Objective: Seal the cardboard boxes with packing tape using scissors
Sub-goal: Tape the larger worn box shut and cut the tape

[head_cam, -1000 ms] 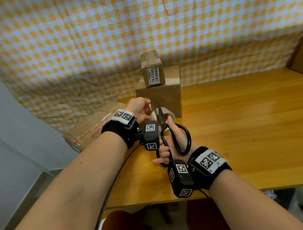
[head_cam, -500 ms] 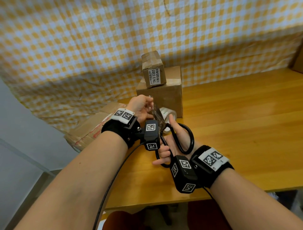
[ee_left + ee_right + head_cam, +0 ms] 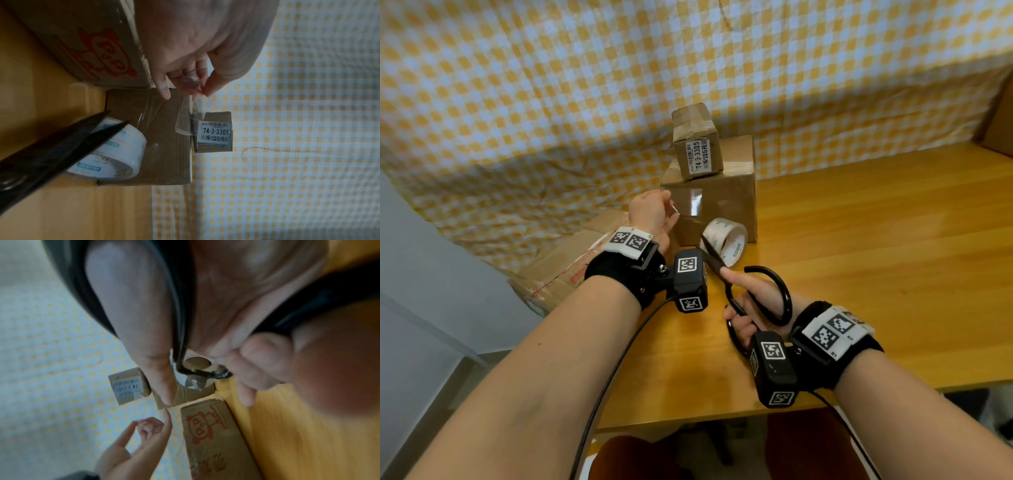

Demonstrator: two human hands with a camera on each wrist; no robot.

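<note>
My left hand (image 3: 670, 209) pinches one end of a loose strip of clear tape (image 3: 691, 205) in front of the larger cardboard box (image 3: 726, 195). The left wrist view shows the strip (image 3: 185, 116) hanging from my thumb and fingertips (image 3: 164, 92). A small labelled box (image 3: 697, 142) stands on the larger box. The clear tape roll (image 3: 726, 241) lies on the table against that box. My right hand (image 3: 738, 298) grips black scissors (image 3: 780, 294), held low, with the blades (image 3: 61, 142) slightly apart and pointing at the roll.
A flat cardboard box with red print (image 3: 571, 263) lies at the table's left edge, against the yellow checked cloth (image 3: 551, 102) behind. The wooden table (image 3: 876, 257) stretches to the right. Another brown box (image 3: 1001, 123) sits at the far right.
My left hand has lifted up and to the left with the tape strip, away from the scissors. My right hand has drawn the scissors down and back towards me.
</note>
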